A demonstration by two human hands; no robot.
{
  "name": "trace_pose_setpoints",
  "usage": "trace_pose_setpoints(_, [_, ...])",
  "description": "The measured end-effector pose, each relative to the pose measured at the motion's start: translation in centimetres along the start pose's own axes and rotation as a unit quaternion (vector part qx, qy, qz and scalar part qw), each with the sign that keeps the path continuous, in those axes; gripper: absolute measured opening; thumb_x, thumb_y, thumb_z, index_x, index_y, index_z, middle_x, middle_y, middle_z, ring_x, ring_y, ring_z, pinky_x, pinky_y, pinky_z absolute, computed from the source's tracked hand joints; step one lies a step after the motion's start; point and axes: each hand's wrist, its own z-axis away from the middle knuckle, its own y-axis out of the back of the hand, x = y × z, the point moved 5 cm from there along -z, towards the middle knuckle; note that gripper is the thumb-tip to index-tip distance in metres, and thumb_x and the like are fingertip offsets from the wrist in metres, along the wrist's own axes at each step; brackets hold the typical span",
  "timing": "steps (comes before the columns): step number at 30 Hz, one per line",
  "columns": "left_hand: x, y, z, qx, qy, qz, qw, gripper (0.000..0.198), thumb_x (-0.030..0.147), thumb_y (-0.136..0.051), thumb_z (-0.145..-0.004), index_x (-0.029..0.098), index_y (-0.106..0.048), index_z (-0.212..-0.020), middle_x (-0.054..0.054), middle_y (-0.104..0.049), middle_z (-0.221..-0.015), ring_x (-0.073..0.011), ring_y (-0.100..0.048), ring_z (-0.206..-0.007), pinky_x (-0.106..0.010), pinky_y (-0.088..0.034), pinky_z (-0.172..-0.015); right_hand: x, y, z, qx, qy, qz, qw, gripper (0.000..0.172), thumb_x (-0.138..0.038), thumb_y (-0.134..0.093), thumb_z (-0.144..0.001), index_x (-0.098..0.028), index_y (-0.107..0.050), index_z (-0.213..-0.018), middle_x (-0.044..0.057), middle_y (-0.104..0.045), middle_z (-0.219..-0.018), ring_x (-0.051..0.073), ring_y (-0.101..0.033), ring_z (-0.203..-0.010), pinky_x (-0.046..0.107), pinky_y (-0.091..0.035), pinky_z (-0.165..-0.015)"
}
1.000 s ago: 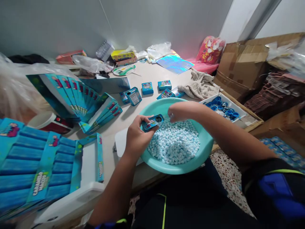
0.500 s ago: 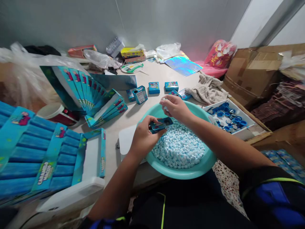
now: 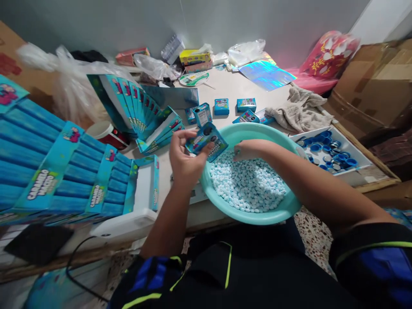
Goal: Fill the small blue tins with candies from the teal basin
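My left hand [image 3: 189,156] is closed around a small blue printed candy box [image 3: 207,142], held tilted over the left rim of a turquoise basin [image 3: 251,218]. Many small pale blue and white candies [image 3: 254,191] lie in the basin. Inside it, my right hand [image 3: 249,150] reaches down to the candies near the far left part of the heap, its fingers curled. Whatever those fingers hold is hidden. Behind the basin stand several similar small boxes, among them an upright blue box [image 3: 221,107] and another blue box [image 3: 246,105].
At the left are large blue display cartons [image 3: 77,171] and fanned-out blue cartons [image 3: 135,101]. A white tray of blue-rimmed round lids [image 3: 325,148] sits at the right beside a crumpled grey cloth [image 3: 299,107]. Cardboard boxes [image 3: 370,86] stand farther right.
My right hand has dropped from above the basin, where it held candies, down to the heap. My left hand has raised and turned the box. The view has shifted.
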Motion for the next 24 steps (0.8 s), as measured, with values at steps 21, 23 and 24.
trace_pose_setpoints(21, [-5.7,7.7,0.3,-0.205,0.168,-0.133,0.955,0.07,0.032,-0.092,-0.069,0.027,-0.059,-0.131,-0.011,-0.065,-0.135,-0.0341,-0.066,-0.121,-0.051,-0.06,-0.1,-0.1,-1.4,-0.9,-0.031,-0.011,0.108,0.994,0.061,-0.057,-0.074,-0.09,-0.019,-0.065,-0.137,0.014,-0.066,-0.134,0.034,-0.066,-0.113,0.035,-0.049,-0.081])
trace_pose_setpoints(23, [-4.5,8.1,0.3,-0.166,0.086,-0.131,0.974,0.076,0.035,-0.094,-0.067,0.03,-0.057,-0.134,-0.01,-0.059,-0.144,-0.0357,-0.052,-0.142,-0.055,-0.047,-0.118,-0.1,-1.4,-0.7,-0.033,-0.012,0.113,0.993,0.061,-0.057,-0.073,-0.091,-0.019,-0.065,-0.138,0.015,-0.067,-0.133,0.034,-0.066,-0.112,0.036,-0.048,-0.081])
trace_pose_setpoints(24, [-4.0,8.5,0.3,-0.135,0.048,-0.125,0.982,0.076,0.038,-0.095,-0.067,0.031,-0.057,-0.133,-0.009,-0.058,-0.145,-0.0347,-0.047,-0.147,-0.055,-0.041,-0.123,-0.1,-1.4,-0.7,-0.033,-0.012,0.115,0.993,0.06,-0.057,-0.073,-0.091,-0.02,-0.065,-0.138,0.014,-0.067,-0.132,0.034,-0.066,-0.111,0.036,-0.048,-0.081])
